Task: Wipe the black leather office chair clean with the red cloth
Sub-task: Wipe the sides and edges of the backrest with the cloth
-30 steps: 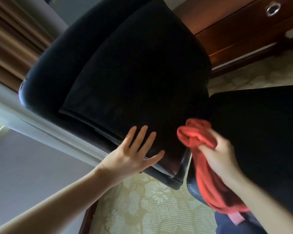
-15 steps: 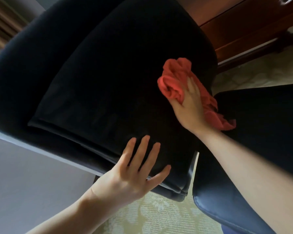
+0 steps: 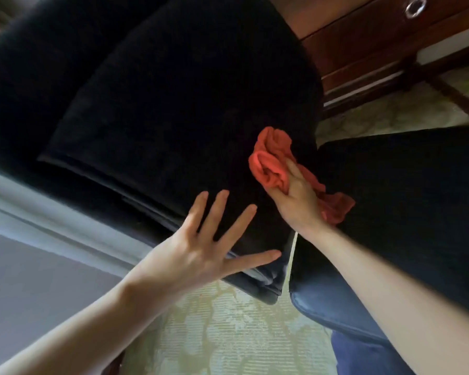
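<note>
Our right hand (image 3: 295, 197) grips the bunched red cloth (image 3: 271, 163), pressing it against the back of the black leather office chair (image 3: 173, 104) near its right edge. Our left hand (image 3: 201, 255) lies flat, fingers spread apart, on the back's lower edge, above the patterned carpet (image 3: 241, 336).

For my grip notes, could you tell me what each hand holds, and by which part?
The right hand grips the red cloth by its bunched middle; the left hand holds nothing, its fingers spread on the black chair.
</note>
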Motion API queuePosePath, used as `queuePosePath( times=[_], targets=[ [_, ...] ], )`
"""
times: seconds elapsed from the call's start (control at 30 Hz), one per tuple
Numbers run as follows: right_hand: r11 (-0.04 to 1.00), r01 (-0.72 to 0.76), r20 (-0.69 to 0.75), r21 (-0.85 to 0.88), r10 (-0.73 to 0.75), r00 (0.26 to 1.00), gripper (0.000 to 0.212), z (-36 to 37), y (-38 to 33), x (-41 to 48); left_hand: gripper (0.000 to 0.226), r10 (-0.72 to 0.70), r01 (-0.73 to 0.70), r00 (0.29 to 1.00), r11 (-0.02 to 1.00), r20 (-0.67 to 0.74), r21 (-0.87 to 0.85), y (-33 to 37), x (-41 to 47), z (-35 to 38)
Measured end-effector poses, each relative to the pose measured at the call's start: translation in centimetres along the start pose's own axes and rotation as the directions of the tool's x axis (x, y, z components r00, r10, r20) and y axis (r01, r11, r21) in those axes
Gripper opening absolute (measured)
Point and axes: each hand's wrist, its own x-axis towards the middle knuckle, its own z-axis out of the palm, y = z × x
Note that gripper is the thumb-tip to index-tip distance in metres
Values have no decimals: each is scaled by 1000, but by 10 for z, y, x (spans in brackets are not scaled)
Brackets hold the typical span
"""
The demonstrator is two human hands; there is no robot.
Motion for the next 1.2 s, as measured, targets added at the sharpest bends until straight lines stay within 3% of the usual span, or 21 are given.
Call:
queuePosePath(
  times=[0.17, 0.3, 0.37, 0.53, 0.6, 0.67, 0.73, 0.8, 0.83, 0.9, 0.93, 0.97, 1.0, 1.07, 1.13, 1.2],
  targets=[
    [998, -66, 53, 5, 66, 996, 47, 4, -11, -69, 61, 42, -42, 999, 999, -8, 0, -4, -3, -9],
    [989, -27, 59, 148, 18, 998, 44, 8, -13, -121, 83, 36, -36, 999, 999, -17, -28, -1, -4, -6],
    [980, -82, 86, 182, 67, 994, 47, 9, -15, -144, 87, 22, -21, 1000, 998, 14, -60, -2, -4, -7],
    [991, -129, 281, 34, 114, 953, 62, -2, -7, -184, 95, -86, 94, 993, 991, 76, -98, 0, 3, 0],
    [978, -201, 227, 63, 182, 957, 65, -10, -13, -187, 104, -155, 178, 976, 973, 152, -147, 2, 8, 2],
    [914, -316, 126, 254, 292, 948, 53, -24, -21, -182, 103, -253, 300, 944, 926, 213, -230, 0, 16, 1],
    [814, -417, -8, 404, 459, 888, 32, -45, -23, -167, 92, -428, 485, 874, 782, 230, -391, 4, 22, -2],
    [820, -459, -166, 341, 534, 829, 27, -66, -14, -145, 80, -690, 656, 700, 520, 183, -547, 22, 23, -4],
    [823, -473, -223, 315, 549, 806, 31, -75, -8, -132, 81, -823, 713, 548, 370, 146, -595, 36, 23, -4],
    [826, -488, -293, 282, 559, 776, 35, -87, 1, -105, 99, -974, 739, 143, -14, 176, -674, 61, 28, -4],
    [822, -492, -310, 285, 565, 764, 34, -90, 6, -93, 112, -950, 662, -45, -261, 310, -703, 69, 33, -1],
    [824, -490, -323, 286, 564, 760, 35, -92, 10, -80, 122, -853, 524, -160, -501, 497, -689, 73, 40, 3],
    [820, -498, -320, 281, 569, 757, 37, -92, 13, -67, 129, -721, 377, -196, -681, 665, -628, 74, 47, 8],
    [809, -509, -309, 295, 585, 750, 40, -87, 23, -42, 130, -521, 166, -142, -851, 842, -498, 79, 58, 27],
    [805, -500, -308, 319, 587, 749, 42, -78, 37, -18, 122, -479, 112, -116, -877, 870, -467, 87, 65, 44],
    [809, -501, -295, 307, 582, 758, 45, -67, 50, 5, 110, -520, 134, -174, -854, 836, -503, 95, 67, 58]
  ],
)
